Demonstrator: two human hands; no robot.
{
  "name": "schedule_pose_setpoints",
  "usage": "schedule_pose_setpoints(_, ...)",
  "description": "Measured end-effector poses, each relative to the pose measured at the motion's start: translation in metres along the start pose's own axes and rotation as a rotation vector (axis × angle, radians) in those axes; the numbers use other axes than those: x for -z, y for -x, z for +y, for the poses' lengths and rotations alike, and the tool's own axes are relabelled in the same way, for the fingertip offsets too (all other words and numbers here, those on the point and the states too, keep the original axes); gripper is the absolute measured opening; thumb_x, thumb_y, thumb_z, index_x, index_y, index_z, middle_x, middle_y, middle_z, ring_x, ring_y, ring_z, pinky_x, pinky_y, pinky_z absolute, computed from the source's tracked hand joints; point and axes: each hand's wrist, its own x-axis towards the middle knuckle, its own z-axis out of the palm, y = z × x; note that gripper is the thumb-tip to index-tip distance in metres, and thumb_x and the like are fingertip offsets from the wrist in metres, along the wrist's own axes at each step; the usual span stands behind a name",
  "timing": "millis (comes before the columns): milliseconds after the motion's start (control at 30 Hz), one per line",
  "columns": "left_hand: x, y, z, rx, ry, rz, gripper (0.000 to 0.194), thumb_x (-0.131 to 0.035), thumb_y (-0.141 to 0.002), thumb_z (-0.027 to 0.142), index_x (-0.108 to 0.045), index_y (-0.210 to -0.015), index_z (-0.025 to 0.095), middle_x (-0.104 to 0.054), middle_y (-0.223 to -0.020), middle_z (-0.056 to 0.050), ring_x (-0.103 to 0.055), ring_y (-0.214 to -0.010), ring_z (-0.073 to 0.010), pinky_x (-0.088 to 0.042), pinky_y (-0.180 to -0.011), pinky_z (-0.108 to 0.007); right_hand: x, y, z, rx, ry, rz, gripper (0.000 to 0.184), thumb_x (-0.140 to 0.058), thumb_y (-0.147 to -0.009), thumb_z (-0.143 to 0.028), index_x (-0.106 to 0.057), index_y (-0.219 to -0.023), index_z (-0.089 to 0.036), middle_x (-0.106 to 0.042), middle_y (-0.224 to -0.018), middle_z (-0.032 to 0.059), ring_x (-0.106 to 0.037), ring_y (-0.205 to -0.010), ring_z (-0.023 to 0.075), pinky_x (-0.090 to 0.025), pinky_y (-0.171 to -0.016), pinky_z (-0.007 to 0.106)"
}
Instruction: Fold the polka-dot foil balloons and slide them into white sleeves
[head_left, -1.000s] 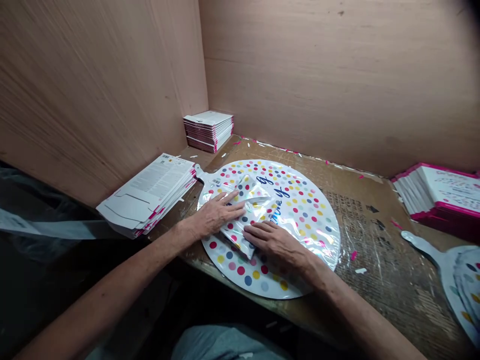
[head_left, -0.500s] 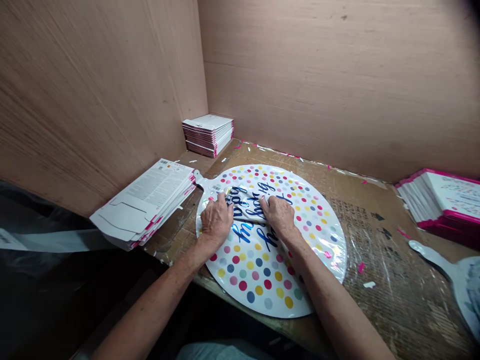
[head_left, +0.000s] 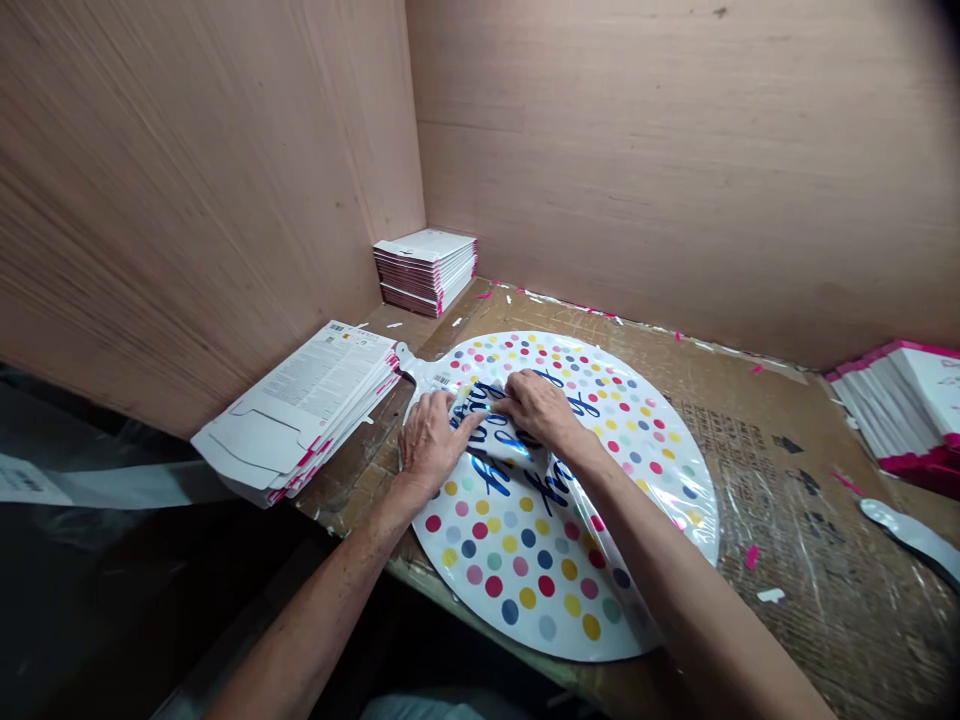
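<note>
Head: right hand (head_left: 543, 408) nearer left hand (head_left: 432, 440)

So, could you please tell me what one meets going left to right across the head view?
Nearer left card stack, left hand, right hand, nearest pink scrap, card stack at the right edge.

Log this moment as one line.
left hand: on dotted foil | right hand: on bunched blue lettering | flat cartons: stacked at left

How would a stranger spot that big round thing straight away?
Find the cardboard-covered worktop below the wooden walls. The left hand and right hand touch a round white sheet. Unlike the card stack at its left, it has coloured dots and blue lettering.
</note>
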Motion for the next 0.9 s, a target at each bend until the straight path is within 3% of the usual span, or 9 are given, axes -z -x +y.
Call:
schedule_pose_setpoints(100, 0.001, 0.001, 0.008, 0.010, 0.178, 0.014, 0.054, -0.053, -0.093, 0.051, -0.049, -0.131, 0.013, -0.065, -0.121, -0.017, -0.059, -0.116, -0.0296, -0.045, -0.100, -0.043, -0.007, 0.028, 0.005, 0.047, -0.144, 0.052, 0.017, -0.057, -0.093, -0.038, -0.060, -0.097, -0.021, -0.068, -0.090, 0.0037, -0.060, -0.085, 0.0193, -0.035, -0.067, 0.026)
schedule_pose_setpoints(233, -0.004, 0.012, 0.034, -0.078, 0.535, -0.089, 0.034, -0.052, -0.095, 0.032, -0.055, -0.126, 0.020, -0.069, -0.117, -0.009, -0.065, -0.108, -0.0220, -0.051, -0.096, -0.038, -0.017, 0.061, 0.001, 0.067, -0.270, 0.094, 0.020, -0.055, -0.093, -0.032, -0.057, -0.108, -0.018, -0.068, -0.102, 0.0076, -0.061, -0.091, 0.0197, -0.038, -0.072, 0.026)
schedule_pose_setpoints(333, -0.002, 0.027, 0.043, -0.166, 0.644, -0.084, 0.036, -0.058, -0.091, 0.028, -0.056, -0.126, 0.019, -0.071, -0.111, -0.007, -0.069, -0.097, -0.0184, -0.054, -0.090, -0.033, -0.022, 0.079, -0.002, 0.022, -0.293, 0.032, 0.020, -0.045, -0.097, -0.033, -0.059, -0.101, -0.019, -0.069, -0.097, 0.0074, -0.061, -0.085, 0.0194, -0.038, -0.068, 0.027)
schedule_pose_setpoints(467, 0.032, 0.039, 0.008, -0.198, 0.302, 0.042, 0.036, -0.058, -0.092, 0.034, -0.058, -0.123, 0.016, -0.068, -0.120, -0.012, -0.067, -0.104, -0.0228, -0.053, -0.092, -0.035, -0.023, 0.103, 0.012, -0.004, -0.303, -0.041, 0.027, -0.045, -0.096, -0.043, -0.057, -0.084, -0.022, -0.067, -0.081, 0.0036, -0.058, -0.072, 0.0178, -0.034, -0.060, 0.026)
schedule_pose_setpoints(567, 0.067, 0.040, -0.040, -0.023, -0.215, 0.232, 0.040, -0.047, -0.096, 0.031, -0.055, -0.126, 0.007, -0.057, -0.133, -0.024, -0.050, -0.128, -0.0346, -0.042, -0.105, -0.047, -0.024, 0.114, 0.025, -0.055, -0.325, -0.047, 0.032, -0.046, -0.094, -0.048, -0.054, -0.078, -0.022, -0.063, -0.073, 0.0020, -0.056, -0.067, 0.0172, -0.033, -0.057, 0.026)
schedule_pose_setpoints(600, 0.076, 0.039, -0.055, 0.057, -0.354, 0.229, 0.042, -0.044, -0.096, 0.030, -0.055, -0.125, 0.002, -0.056, -0.132, -0.028, -0.047, -0.131, -0.0386, -0.041, -0.104, -0.051, -0.025, 0.116, 0.027, -0.046, -0.339, -0.046, 0.032, -0.046, -0.094, -0.049, -0.054, -0.078, -0.023, -0.063, -0.072, 0.0016, -0.056, -0.067, 0.0171, -0.033, -0.058, 0.026)
schedule_pose_setpoints(667, 0.090, 0.034, -0.077, 0.152, -0.515, 0.096, 0.044, -0.035, -0.097, 0.028, -0.058, -0.118, -0.003, -0.060, -0.122, -0.032, -0.052, -0.123, -0.0412, -0.045, -0.096, -0.051, -0.028, 0.119, 0.028, -0.039, -0.335, -0.028, 0.031, -0.045, -0.094, -0.049, -0.053, -0.079, -0.023, -0.063, -0.073, 0.0017, -0.056, -0.067, 0.0172, -0.033, -0.058, 0.026)
schedule_pose_setpoints(733, 0.100, 0.026, -0.088, 0.183, -0.560, -0.056, 0.045, -0.031, -0.098, 0.029, -0.065, -0.107, 0.001, -0.066, -0.108, -0.029, -0.062, -0.108, -0.0386, -0.049, -0.086, -0.047, -0.030, 0.119, 0.026, -0.045, -0.323, 0.001, 0.031, -0.044, -0.095, -0.048, -0.054, -0.080, -0.022, -0.063, -0.074, 0.0020, -0.056, -0.068, 0.0175, -0.032, -0.059, 0.026)
schedule_pose_setpoints(900, 0.119, -0.003, -0.067, 0.072, -0.481, -0.165, 0.045, -0.047, -0.091, 0.045, -0.072, -0.087, 0.008, -0.069, -0.082, -0.025, -0.065, -0.098, -0.0411, -0.048, -0.081, -0.051, -0.027, 0.120, 0.022, -0.052, -0.377, 0.036, 0.032, -0.044, -0.094, -0.049, -0.053, -0.078, -0.022, -0.064, -0.076, 0.0018, -0.055, -0.067, 0.0161, -0.034, -0.059, 0.026)
